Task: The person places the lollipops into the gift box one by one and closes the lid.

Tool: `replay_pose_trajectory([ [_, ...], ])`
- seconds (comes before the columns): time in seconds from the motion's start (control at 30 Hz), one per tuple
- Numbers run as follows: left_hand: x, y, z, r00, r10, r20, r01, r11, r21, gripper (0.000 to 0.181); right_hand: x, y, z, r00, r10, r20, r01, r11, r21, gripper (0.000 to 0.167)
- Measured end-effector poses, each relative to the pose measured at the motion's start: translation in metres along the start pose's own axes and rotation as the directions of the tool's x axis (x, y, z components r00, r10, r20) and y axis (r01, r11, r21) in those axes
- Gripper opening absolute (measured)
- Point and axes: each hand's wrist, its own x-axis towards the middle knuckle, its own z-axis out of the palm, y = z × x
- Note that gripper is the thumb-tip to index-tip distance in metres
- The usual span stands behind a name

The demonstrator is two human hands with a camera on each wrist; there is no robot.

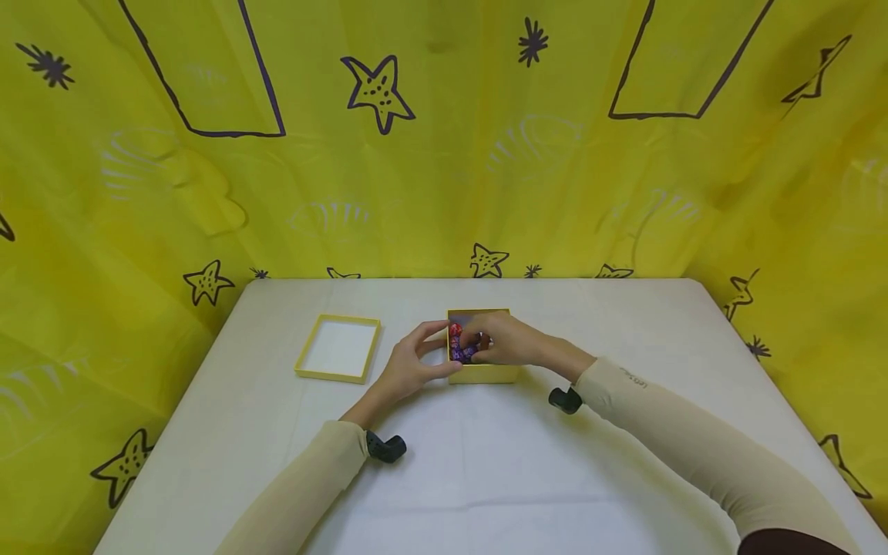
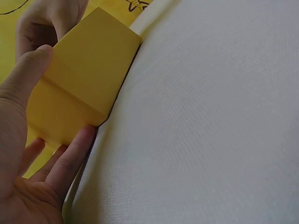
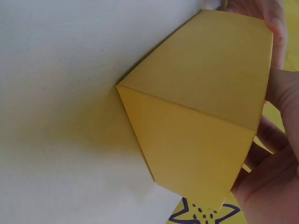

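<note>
A yellow open-topped box (image 1: pixel 486 374) stands on the table. Inside lie several small foil-wrapped balls (image 1: pixel 455 354), mostly purple, with a red one at the left. My left hand (image 1: pixel 409 362) holds the box at its left side, with the thumb by the near corner and the fingers against the side wall (image 2: pixel 65 112). Over the opening, my right hand (image 1: pixel 509 339) reaches in from the right with curled fingers among the balls. The box wall (image 3: pixel 196 65) hides the right fingertips in the wrist views, so whether they hold a ball does not show.
A shallow yellow-rimmed lid (image 1: pixel 340 348), white inside, lies on the table left of the box. White cloth (image 1: pixel 444 478) covers the table. Behind it hangs a yellow curtain (image 1: pixel 444 169) with starfish drawings.
</note>
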Motion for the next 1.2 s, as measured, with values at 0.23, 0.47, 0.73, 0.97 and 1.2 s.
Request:
replay_pose_trajectory([
  [0.23, -0.0008, -0.0005, 0.0005, 1.0, 0.017, 0.004, -0.017, 1.0, -0.004, 0.076, -0.0009, -0.0023, 0.0015, 1.0, -0.006, -0.025, 0.005, 0.999, -0.035, 0.015],
  [0.47, -0.0003, -0.0015, 0.0008, 1.0, 0.01, 0.007, -0.01, 1.0, 0.001, 0.076, -0.0012, -0.0014, 0.0028, 0.999, -0.026, -0.04, 0.024, 0.998, -0.057, 0.015],
  [0.73, 0.0002, 0.0, 0.0006, 1.0, 0.006, -0.001, -0.006, 1.0, -0.001, 0.075, -0.003, -0.0018, 0.0004, 0.999, -0.04, -0.036, 0.038, 0.998, -0.047, 0.016],
  [0.97, 0.0003, -0.0011, 0.0006, 1.0, 0.004, -0.003, -0.004, 1.0, -0.006, 0.075, -0.0037, -0.0005, -0.0025, 0.999, -0.032, -0.027, 0.032, 0.999, -0.016, 0.019],
  [1.2, 0.0002, -0.0006, 0.0005, 1.0, 0.024, 0.004, -0.024, 0.999, -0.029, 0.077, -0.005, -0.0018, -0.0043, 0.999, -0.028, -0.019, 0.028, 1.0, -0.004, 0.018],
])
